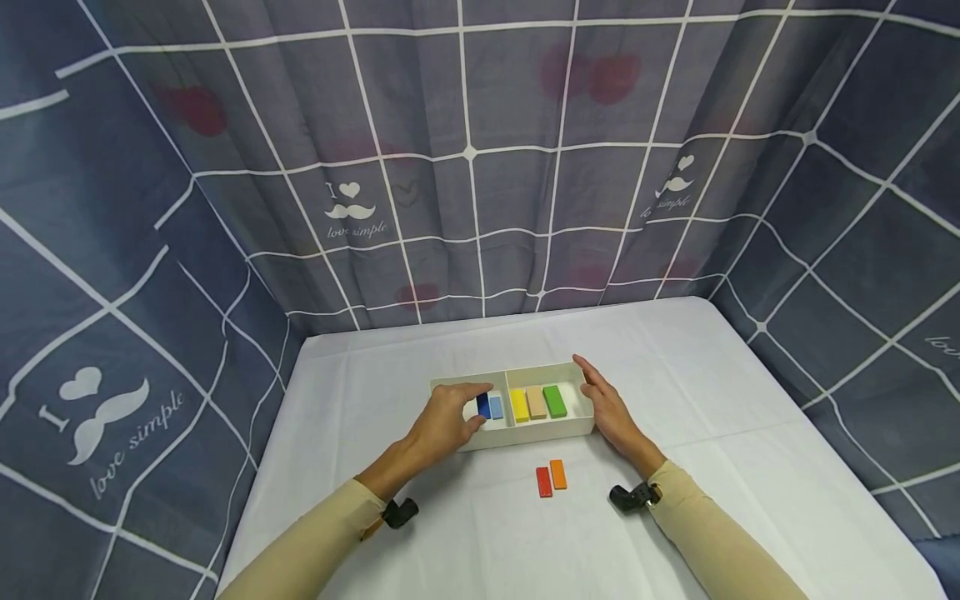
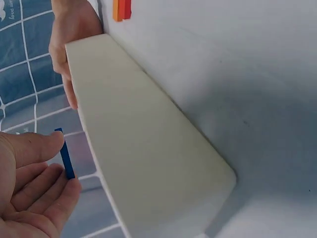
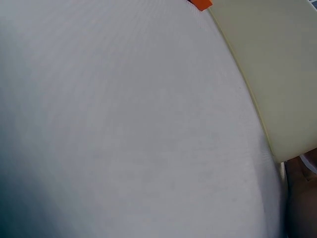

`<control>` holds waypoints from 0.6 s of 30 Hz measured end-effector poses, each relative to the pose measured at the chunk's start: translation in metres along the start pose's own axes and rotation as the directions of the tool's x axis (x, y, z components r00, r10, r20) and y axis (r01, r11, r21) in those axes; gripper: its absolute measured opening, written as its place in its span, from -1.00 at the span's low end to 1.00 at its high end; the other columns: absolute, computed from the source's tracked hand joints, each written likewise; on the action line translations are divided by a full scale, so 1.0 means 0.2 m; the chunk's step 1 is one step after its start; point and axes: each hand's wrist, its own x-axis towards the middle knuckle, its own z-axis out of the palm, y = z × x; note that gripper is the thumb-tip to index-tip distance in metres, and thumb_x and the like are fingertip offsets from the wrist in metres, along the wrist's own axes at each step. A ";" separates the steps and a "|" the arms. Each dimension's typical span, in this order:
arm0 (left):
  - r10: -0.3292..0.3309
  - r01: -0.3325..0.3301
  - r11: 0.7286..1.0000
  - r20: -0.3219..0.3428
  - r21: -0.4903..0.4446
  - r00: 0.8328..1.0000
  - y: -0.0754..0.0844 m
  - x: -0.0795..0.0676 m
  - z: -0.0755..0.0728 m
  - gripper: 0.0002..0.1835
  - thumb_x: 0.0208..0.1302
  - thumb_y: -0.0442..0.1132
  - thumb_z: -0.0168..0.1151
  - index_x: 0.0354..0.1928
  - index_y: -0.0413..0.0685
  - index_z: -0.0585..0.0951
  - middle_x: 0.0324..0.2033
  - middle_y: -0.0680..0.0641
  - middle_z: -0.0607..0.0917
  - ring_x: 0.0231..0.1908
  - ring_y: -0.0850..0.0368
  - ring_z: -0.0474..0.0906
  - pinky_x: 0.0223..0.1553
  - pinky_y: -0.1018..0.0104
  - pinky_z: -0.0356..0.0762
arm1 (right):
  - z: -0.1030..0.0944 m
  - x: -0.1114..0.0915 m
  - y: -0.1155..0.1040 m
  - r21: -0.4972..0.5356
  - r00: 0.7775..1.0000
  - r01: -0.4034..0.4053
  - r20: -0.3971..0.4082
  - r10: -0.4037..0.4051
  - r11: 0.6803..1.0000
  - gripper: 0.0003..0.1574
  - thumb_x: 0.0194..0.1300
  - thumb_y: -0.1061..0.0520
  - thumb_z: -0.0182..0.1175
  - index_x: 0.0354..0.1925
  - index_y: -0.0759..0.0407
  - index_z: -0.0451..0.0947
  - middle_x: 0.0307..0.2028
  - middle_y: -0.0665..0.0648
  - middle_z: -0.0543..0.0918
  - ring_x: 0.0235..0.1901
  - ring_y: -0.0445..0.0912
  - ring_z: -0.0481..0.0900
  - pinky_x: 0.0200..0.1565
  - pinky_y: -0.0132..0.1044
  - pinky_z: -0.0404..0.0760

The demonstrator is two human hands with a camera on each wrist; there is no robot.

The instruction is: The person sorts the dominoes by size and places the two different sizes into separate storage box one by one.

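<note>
My left hand [image 1: 448, 419] pinches a dark blue block [image 2: 66, 153] between thumb and fingertips, over the left compartment of a cream-coloured divided box [image 1: 525, 432]. Beside that block in the head view is a light blue block [image 1: 496, 407], in the same compartment. The right compartment contains a yellow block [image 1: 520, 406], a beige block [image 1: 536, 402] and a green block [image 1: 555, 401], side by side. At the box's right end my right hand [image 1: 613, 417] holds the wall, its thumb over the rim and fingers along the outside.
In front of the box, a red block [image 1: 543, 482] and an orange block [image 1: 558, 474] lie close together on the white tablecloth [image 1: 480, 542]. Dark checked curtains [image 1: 420, 200] hang behind the table and on both sides.
</note>
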 end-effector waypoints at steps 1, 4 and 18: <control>0.007 -0.007 1.000 -0.004 0.004 1.000 -0.01 0.01 0.00 -0.37 0.23 -0.48 0.61 0.36 -0.29 0.67 0.27 -0.24 0.76 0.26 -0.15 0.75 0.24 0.02 0.74 | 0.00 0.00 0.00 0.000 1.000 0.004 0.001 -0.004 1.000 -0.27 0.75 0.21 -0.19 0.76 0.05 0.13 0.75 0.27 0.07 0.76 0.24 -0.10 0.71 0.29 -0.13; 0.026 -0.026 1.000 -0.014 0.012 1.000 -0.04 0.02 0.01 -0.39 0.21 -0.50 0.61 0.33 -0.33 0.68 0.25 -0.27 0.77 0.25 -0.17 0.76 0.22 0.01 0.75 | -0.01 0.00 0.01 0.000 1.000 0.009 0.003 -0.009 1.000 -0.27 0.75 0.21 -0.19 0.76 0.05 0.12 0.75 0.27 0.07 0.76 0.25 -0.09 0.71 0.29 -0.12; 0.006 -0.007 1.000 0.029 0.028 1.000 -0.12 0.08 0.06 -0.42 0.22 -0.49 0.60 0.31 -0.32 0.70 0.24 -0.26 0.78 0.27 -0.18 0.74 0.26 0.01 0.73 | -0.01 0.00 0.02 0.016 1.000 -0.017 0.008 0.017 1.000 -0.27 0.76 0.19 -0.22 0.76 -0.01 0.11 0.76 0.22 0.07 0.75 0.26 -0.05 0.72 0.25 -0.12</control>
